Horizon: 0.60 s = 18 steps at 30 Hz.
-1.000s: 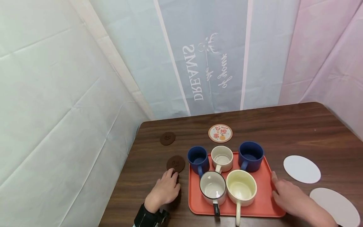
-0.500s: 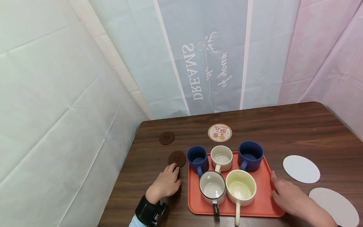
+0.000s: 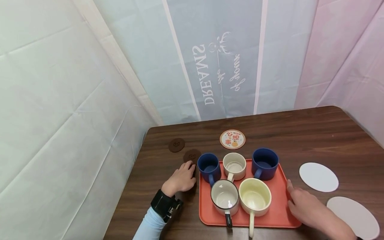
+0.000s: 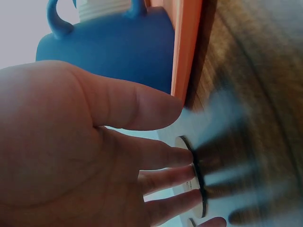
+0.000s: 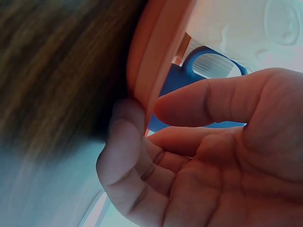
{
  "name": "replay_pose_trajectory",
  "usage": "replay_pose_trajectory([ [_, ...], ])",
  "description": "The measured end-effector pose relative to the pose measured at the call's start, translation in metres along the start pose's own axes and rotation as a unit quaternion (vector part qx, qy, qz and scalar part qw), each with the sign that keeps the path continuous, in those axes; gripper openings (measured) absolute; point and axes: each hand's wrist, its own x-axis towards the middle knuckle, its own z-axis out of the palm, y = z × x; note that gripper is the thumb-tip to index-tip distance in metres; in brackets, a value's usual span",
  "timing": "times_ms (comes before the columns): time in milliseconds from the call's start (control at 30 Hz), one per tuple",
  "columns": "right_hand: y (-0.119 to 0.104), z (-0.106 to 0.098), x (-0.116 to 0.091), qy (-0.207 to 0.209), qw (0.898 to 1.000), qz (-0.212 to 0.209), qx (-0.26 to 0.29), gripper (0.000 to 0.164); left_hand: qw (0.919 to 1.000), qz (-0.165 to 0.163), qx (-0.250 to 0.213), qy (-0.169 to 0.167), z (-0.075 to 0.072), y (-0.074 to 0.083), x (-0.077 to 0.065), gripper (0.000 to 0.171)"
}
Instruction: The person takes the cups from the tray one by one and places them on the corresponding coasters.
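Observation:
My left hand [image 3: 180, 178] lies palm down left of the red tray [image 3: 280, 203], its fingertips on the near edge of a brown round coaster [image 3: 191, 154]. In the left wrist view the fingers reach out fairly straight to the coaster's rim, the thumb beside the tray wall [image 4: 183, 52] and a blue mug [image 4: 113, 47]. My right hand [image 3: 309, 205] grips the tray's right edge. The right wrist view has its thumb above the rim [image 5: 158, 52] and curled fingers beneath. Standing on the tray are two blue mugs [image 3: 265, 163], a cream mug, a black-rimmed white mug [image 3: 225, 196] and a pale yellow mug [image 3: 255, 196].
Another brown coaster [image 3: 176, 145] lies farther back on the left. Behind the tray is a printed round coaster [image 3: 232, 139]. Two white discs [image 3: 318, 177] lie on the right of the wooden table [image 3: 300, 133]. Mug handles overhang the tray's front edge. Fabric curtains [image 3: 228, 66] surround the table.
My left hand has moved forward and slightly right, and the brown coaster under its fingertips has slid away from me, toward the left blue mug. The right hand and tray have stayed put.

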Motion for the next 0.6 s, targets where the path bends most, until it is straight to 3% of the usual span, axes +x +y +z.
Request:
replay_pose_trajectory([
  [267, 0.002, 0.002, -0.001, 0.019, 1.000, -0.009, -0.004, 0.066, 0.9997, 0.015, 0.021, 0.002, -0.004, 0.000, 0.022, 0.056],
  [600, 0.002, 0.003, 0.000, 0.014, 1.000, -0.002, -0.003, 0.066, 0.9999, 0.017, 0.001, -0.004, -0.012, -0.001, 0.044, 0.057],
])
